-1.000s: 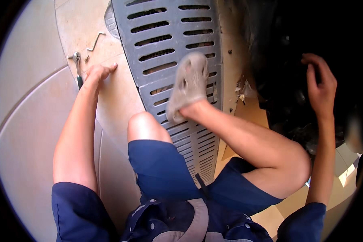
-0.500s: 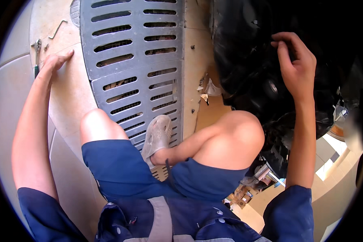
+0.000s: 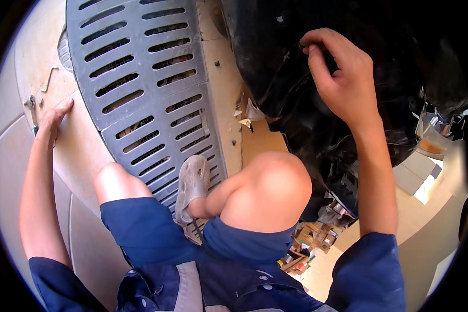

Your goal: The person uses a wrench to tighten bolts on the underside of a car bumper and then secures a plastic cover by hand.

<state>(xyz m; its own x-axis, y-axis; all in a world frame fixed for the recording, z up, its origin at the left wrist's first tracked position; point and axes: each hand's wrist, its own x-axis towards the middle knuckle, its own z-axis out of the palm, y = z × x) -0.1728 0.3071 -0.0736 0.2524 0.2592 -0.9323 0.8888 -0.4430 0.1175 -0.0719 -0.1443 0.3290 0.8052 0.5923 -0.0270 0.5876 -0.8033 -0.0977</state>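
My left hand rests on the pale floor tiles at the left, its visible fingers stretched out. Just beside it lies a ratchet wrench with a chrome head, its green handle partly hidden by the hand. Above the wrench is a bent metal rod, like a hex key. A small dark piece sits between wrench and hand. On the right, my right hand is raised before a shiny black plastic sheet or bag. Its thumb and fingers come together in a pinch; anything between them is too small to make out.
A grey slotted drain cover runs between my legs, with my clog over it. Torn scraps and dark bits lie on the tiles beside it. Cardboard boxes and a clear container stand at the right.
The whole view has shifted, so the drain cover and floor things sit further left. My left hand stays by the wrench; my right hand remains raised and pinched at the black plastic.
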